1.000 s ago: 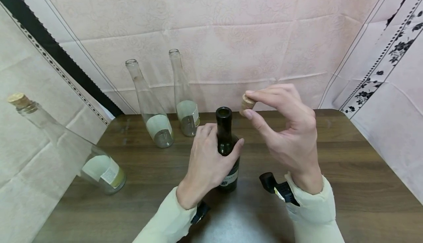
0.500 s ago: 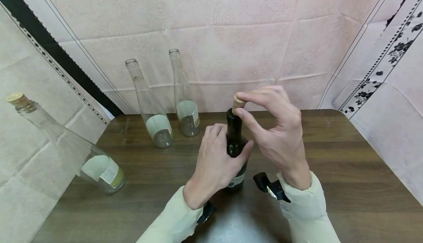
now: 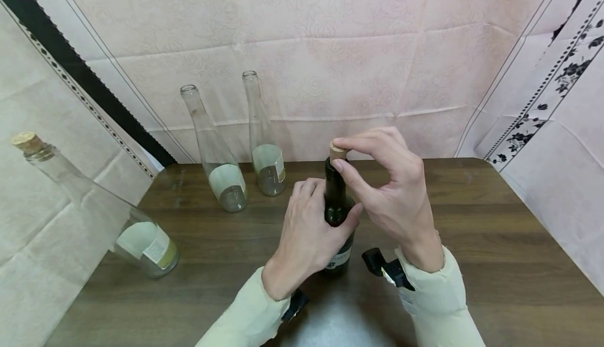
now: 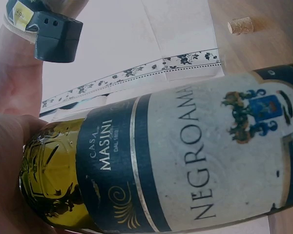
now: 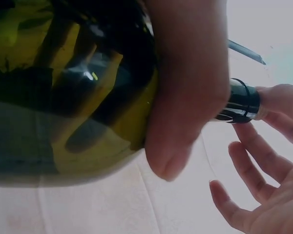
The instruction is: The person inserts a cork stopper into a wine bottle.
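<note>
Head view: right of clear bottles [image 3: 225, 176], the dark bottle [image 3: 335, 192] is gripped by the left hand [image 3: 310, 231]; the cork [image 3: 337, 152], pinched atop it by the right hand [image 3: 395, 196], could be jammed by tilting.

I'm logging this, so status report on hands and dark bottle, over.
Left hand grips dark bottle. Right hand pinches cork at bottle top. No obstruction visible.

"CASA MASINI" on the dark band [image 4: 112, 170] and "NEGROAMA…" on the pale label [image 4: 229, 170] of the green bottle [image 4: 51, 165]
</note>
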`<action>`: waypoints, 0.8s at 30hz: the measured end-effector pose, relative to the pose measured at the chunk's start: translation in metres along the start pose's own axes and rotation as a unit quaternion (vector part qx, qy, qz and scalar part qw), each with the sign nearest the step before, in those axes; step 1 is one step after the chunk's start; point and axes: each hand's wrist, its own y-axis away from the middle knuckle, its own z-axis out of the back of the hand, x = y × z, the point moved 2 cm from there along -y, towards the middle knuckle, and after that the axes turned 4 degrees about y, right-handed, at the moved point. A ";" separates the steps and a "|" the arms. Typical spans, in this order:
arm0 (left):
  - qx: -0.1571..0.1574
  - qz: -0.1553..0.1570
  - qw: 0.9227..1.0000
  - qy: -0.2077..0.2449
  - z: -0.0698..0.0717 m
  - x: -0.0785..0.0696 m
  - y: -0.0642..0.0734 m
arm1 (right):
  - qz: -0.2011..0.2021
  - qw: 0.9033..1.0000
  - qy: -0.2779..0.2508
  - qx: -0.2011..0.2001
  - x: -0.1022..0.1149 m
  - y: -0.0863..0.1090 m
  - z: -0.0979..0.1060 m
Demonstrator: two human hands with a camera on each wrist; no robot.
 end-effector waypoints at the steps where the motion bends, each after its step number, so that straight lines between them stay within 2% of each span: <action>1: 0.000 0.000 1.000 0.000 0.000 0.000 0.000 | -0.003 1.000 0.000 0.002 0.000 0.000 0.000; 6: 0.000 -0.004 1.000 0.000 -0.001 0.000 0.000 | -0.012 1.000 -0.006 0.009 -0.002 0.002 0.001; 16: -0.002 -0.014 1.000 -0.011 0.000 0.000 -0.002 | 0.002 1.000 -0.017 0.008 -0.003 0.001 0.000; 24: 0.006 -0.005 1.000 -0.008 0.000 0.002 0.000 | 0.006 0.999 -0.034 0.018 -0.004 0.003 -0.001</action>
